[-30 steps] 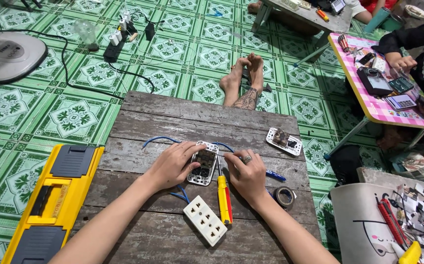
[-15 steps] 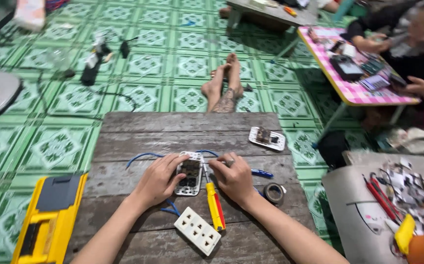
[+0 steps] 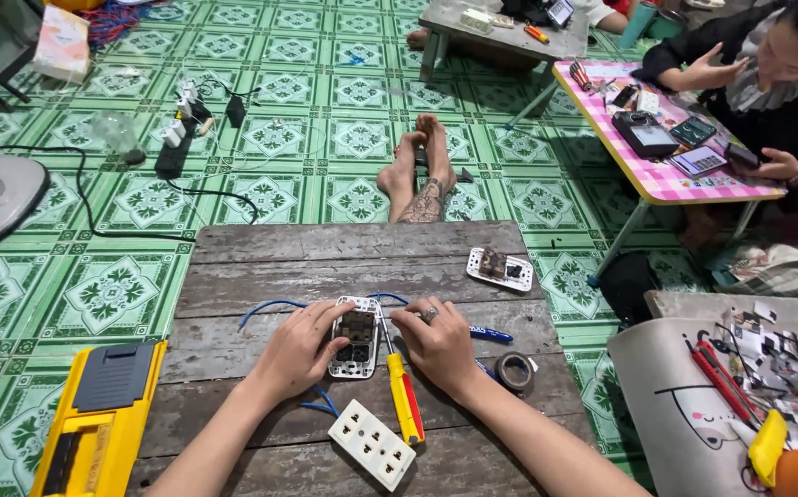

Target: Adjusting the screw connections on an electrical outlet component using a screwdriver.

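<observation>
On a weathered wooden table (image 3: 261, 253), my left hand (image 3: 300, 348) grips the left side of a white socket frame (image 3: 358, 339) lying face up with dark modules in it. My right hand (image 3: 436, 340), a ring on one finger, rests at the frame's right edge, fingers curled toward it. Blue wires (image 3: 266, 306) run out from under the frame. A yellow-and-red screwdriver (image 3: 404, 398) lies between my hands, pointing at the frame. A white outlet plate (image 3: 371, 443) sits near the front edge.
A second socket frame (image 3: 500, 269) lies at the back right, a tape roll (image 3: 514, 370) and blue pen (image 3: 491, 335) by my right wrist. A yellow toolbox (image 3: 95, 428) stands left. Bare feet (image 3: 417, 170) rest beyond the table. A person sits at a pink table (image 3: 666, 179).
The camera has tilted so the table sits lower and nearer. Both hands stay on the socket frame with little visible movement.
</observation>
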